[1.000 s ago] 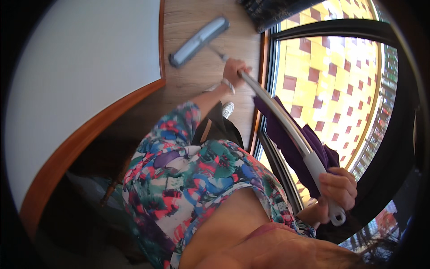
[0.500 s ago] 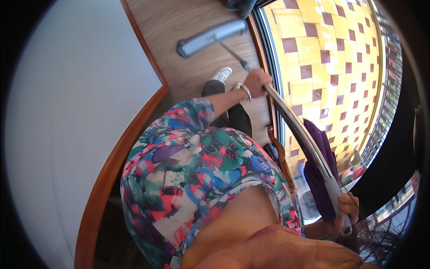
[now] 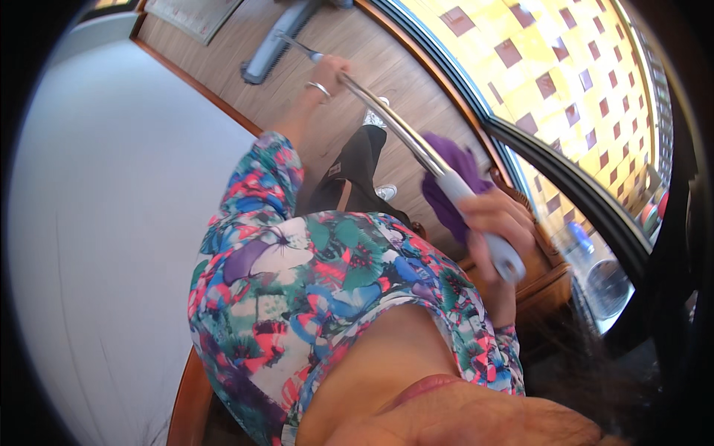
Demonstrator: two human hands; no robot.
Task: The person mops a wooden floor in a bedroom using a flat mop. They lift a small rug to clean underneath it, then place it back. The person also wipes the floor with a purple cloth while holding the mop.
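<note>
A flat mop with a grey head (image 3: 277, 46) and a shiny metal pole (image 3: 398, 126) runs from the far floor back toward my body. Farther along the pole, my left hand (image 3: 332, 73), with a bracelet at the wrist, is closed around its lower part. Around the pale grey grip near the top end, my right hand (image 3: 502, 223) is wrapped. A purple cloth (image 3: 446, 189) hangs beside the grip, against my right hand; whether the fingers pinch it is hidden. The mop head lies over the wood floor, partly cut by the upper edge.
On the left is a large white surface (image 3: 111, 201) with brown wood trim. A dark-framed sliding door (image 3: 573, 175) on the right borders yellow and maroon tiles (image 3: 547, 85). Carved wooden furniture (image 3: 547, 286) stands close by my right arm. A pale mat (image 3: 195, 16) lies at the far left.
The mop head has moved left and farther away, and it is turned more lengthwise. Both hands, still on the pole, have shifted left and up in view; the purple cloth came along.
</note>
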